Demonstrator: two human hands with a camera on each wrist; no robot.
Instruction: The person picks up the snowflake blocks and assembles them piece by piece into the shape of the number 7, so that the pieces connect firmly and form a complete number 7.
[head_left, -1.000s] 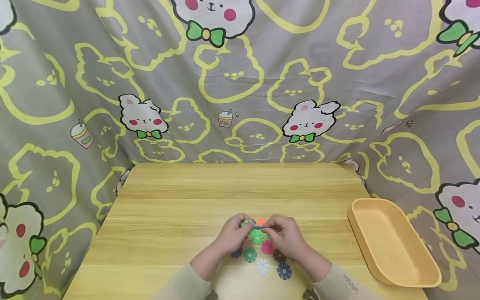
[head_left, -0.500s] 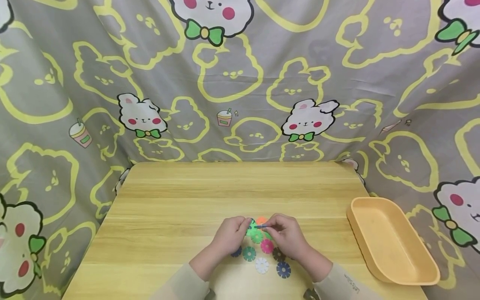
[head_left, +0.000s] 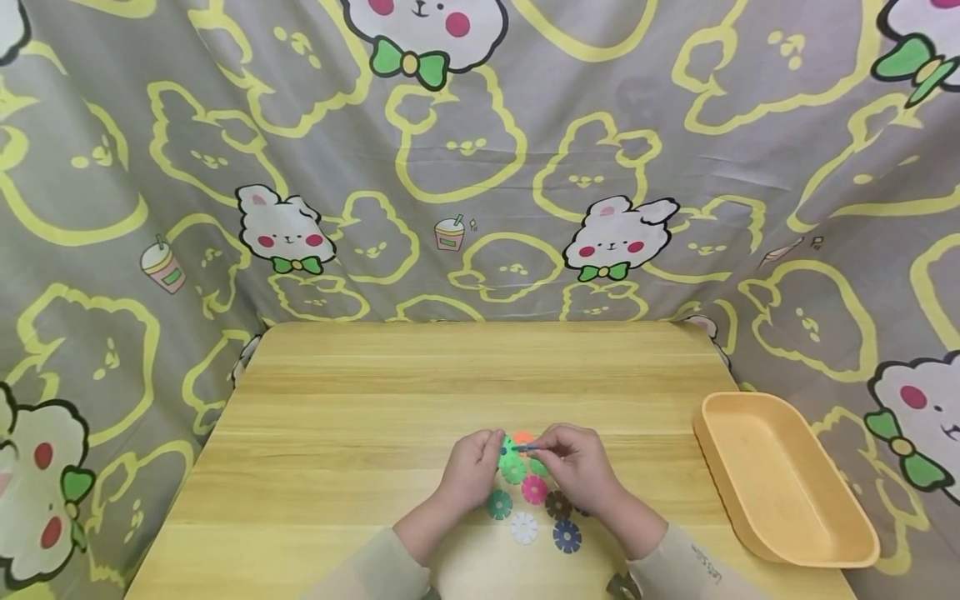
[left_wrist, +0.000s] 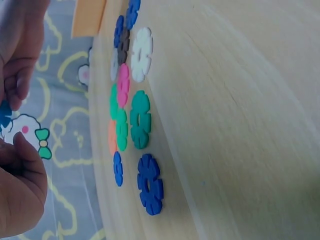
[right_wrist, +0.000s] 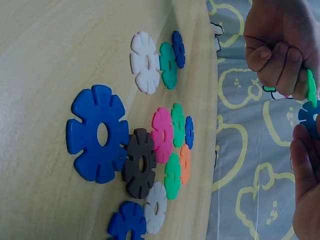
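Observation:
In the head view my left hand holds a bright green notched plastic disc upright over the table, curled fingers behind it. My right hand pinches a blue notched disc, seen edge-on, at the green one's right side. The right wrist view shows the green disc and the blue disc edge to edge between both hands; whether their slots are joined I cannot tell. Below the hands lie loose discs, among them pink, teal, white, brown and blue.
An orange plastic bin stands at the table's right edge. The wooden table reaches back to a patterned curtain. An orange disc and a far blue disc lie behind the others.
My left hand has turned, so the green disc's face shows more. The blue disc has stayed at its right side in my right fingers. The loose discs have not moved.

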